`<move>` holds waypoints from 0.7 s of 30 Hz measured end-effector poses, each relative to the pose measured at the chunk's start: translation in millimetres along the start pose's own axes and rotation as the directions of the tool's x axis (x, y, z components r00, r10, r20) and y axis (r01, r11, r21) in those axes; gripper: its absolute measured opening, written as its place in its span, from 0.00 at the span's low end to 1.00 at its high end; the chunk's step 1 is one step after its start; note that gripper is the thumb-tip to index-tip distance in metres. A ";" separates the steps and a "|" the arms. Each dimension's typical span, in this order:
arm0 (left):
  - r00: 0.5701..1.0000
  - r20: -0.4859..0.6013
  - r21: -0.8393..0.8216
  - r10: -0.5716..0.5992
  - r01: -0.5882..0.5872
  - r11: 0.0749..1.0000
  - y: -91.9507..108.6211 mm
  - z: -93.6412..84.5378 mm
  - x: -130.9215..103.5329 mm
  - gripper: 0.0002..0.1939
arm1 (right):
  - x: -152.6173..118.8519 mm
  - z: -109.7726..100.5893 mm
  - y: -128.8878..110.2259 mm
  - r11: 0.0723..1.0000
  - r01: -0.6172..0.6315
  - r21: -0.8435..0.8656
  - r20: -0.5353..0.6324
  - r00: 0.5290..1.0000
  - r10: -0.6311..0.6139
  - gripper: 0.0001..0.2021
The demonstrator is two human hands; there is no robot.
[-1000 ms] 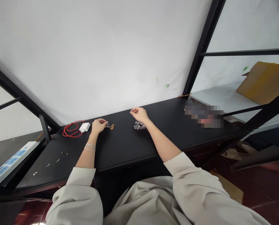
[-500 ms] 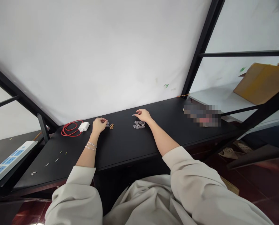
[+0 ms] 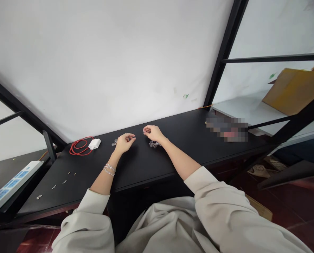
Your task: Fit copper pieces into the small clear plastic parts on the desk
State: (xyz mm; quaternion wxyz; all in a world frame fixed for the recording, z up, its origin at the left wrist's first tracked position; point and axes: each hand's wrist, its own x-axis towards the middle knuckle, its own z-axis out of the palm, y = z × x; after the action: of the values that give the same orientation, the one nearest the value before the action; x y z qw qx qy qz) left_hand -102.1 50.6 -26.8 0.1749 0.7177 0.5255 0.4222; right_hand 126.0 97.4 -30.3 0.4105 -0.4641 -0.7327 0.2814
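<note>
Several clear, shiny, rounded pieces (image 3: 153, 144) clustered; right grip (image 3: 154, 133) pinching small clear piece (image 3: 144, 131); left grip (image 3: 123, 142) spread.

Two clusters of pieces (image 3: 153, 144) lie right of the adapter (image 3: 95, 144).

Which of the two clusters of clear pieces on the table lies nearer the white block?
The left cluster, between the left hand and the white block; the right cluster lies by the right hand.

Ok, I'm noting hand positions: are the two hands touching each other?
No, black table shows between the left hand and the right hand.
</note>
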 end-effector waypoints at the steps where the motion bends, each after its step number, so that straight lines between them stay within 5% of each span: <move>1: 1.000 0.009 -0.058 -0.016 0.017 0.998 1.6 2.8 -1.1 0.12 | -2.2 2.9 -4.1 0.999 0.041 0.025 0.013 0.999 -0.042 0.08; 6: 0.999 0.049 -0.211 -0.018 0.028 0.977 11.0 14.1 -5.0 0.15 | -14.1 8.3 -22.2 0.987 0.135 0.083 0.103 0.984 -0.144 0.10; 12: 0.997 0.049 -0.260 -0.053 0.064 0.963 11.3 13.3 -5.1 0.18 | -18.4 7.4 -30.4 0.991 0.096 0.098 0.163 0.980 -0.111 0.05; 21: 0.995 -0.043 -0.328 -0.090 0.071 0.942 15.1 12.0 -6.6 0.19 | -10.1 17.1 -20.5 0.905 0.037 0.424 0.282 0.944 -0.171 0.11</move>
State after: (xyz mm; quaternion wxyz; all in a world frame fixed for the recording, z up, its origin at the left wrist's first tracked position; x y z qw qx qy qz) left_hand -84.1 41.1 -26.0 0.2929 0.6446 0.4821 0.5159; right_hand 104.4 79.2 -26.1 0.3926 -0.2761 -0.7364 0.4768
